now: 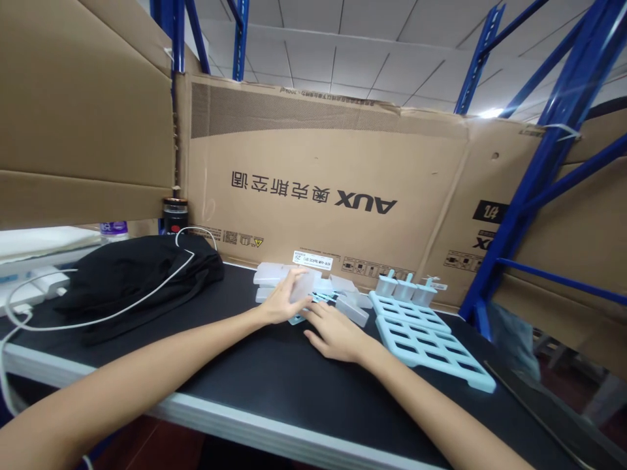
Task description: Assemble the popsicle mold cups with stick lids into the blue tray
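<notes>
My left hand [283, 301] is closed round a translucent white plastic mould cup [304, 286], holding it just above the black tabletop [255, 372]. My right hand [333, 333] lies beside it, fingers stretched toward a small light-blue piece [296, 319] under the cup; whether it grips that piece is unclear. Several more translucent cups [350, 307] lie loose behind the hands. A light-blue grid tray [431, 346] lies to the right, with three cups with blue sticks [405, 287] standing at its far end.
A black bag [137, 281] with a white cable [122, 307] across it lies at the left. A dark jar [175, 214] and a bottle [113, 230] stand behind it. Big cardboard boxes [318, 189] wall the back. Blue rack posts [533, 176] rise on the right.
</notes>
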`<state>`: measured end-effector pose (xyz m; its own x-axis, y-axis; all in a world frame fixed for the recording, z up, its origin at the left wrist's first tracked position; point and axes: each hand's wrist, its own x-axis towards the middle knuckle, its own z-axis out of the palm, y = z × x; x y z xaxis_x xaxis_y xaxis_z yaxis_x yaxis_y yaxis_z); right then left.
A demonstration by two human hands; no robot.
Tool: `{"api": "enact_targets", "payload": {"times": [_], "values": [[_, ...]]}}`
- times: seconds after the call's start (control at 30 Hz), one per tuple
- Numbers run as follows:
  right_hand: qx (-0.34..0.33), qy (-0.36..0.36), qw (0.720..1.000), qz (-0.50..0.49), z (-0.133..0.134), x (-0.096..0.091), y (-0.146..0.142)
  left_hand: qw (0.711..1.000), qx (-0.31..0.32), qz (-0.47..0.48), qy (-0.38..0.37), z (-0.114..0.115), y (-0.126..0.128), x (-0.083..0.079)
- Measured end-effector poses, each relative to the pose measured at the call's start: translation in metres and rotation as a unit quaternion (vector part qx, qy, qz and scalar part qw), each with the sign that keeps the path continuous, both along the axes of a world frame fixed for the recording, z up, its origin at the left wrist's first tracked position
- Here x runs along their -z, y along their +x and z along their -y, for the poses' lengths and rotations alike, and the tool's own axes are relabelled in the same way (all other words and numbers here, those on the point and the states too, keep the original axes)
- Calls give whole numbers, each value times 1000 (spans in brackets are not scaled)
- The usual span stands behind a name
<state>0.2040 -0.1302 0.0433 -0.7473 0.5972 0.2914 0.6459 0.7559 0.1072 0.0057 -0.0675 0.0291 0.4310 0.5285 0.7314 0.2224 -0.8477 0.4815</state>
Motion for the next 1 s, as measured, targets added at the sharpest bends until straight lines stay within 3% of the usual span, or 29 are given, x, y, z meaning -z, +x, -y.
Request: {"api": "enact_targets", "payload": {"times": [0.13, 0.33, 0.57, 0.67, 0.73, 0.77, 0.87, 0.93, 1.0], "values": [[31, -12, 999, 25, -7, 4, -5, 999, 26, 10, 15, 4, -2, -5], [89, -4, 996, 16, -10, 5, 18, 1000, -13, -16, 2, 5, 2, -1], [102, -42, 993, -38, -15, 9, 24, 991, 65, -119, -7, 6, 3, 12], [98, -76, 982, -143, -17, 3, 28, 988, 96, -117, 29, 6, 4, 11], [91, -111, 947, -287, -16, -6, 30, 989, 89, -112, 41, 7, 5, 12], [81, -138, 915, -371, -15, -10, 31, 990, 71, -110, 42, 7, 6, 13], [23, -255, 784, -566, -7, -21, 31, 994, 1, -104, 34, 7, 7, 18], [-9, -327, 721, -612, -1, -23, 26, 994, -30, -99, 37, 6, 8, 21], [-18, -365, 696, -618, 2, -20, 20, 993, -39, -97, 51, 4, 9, 24]]}}
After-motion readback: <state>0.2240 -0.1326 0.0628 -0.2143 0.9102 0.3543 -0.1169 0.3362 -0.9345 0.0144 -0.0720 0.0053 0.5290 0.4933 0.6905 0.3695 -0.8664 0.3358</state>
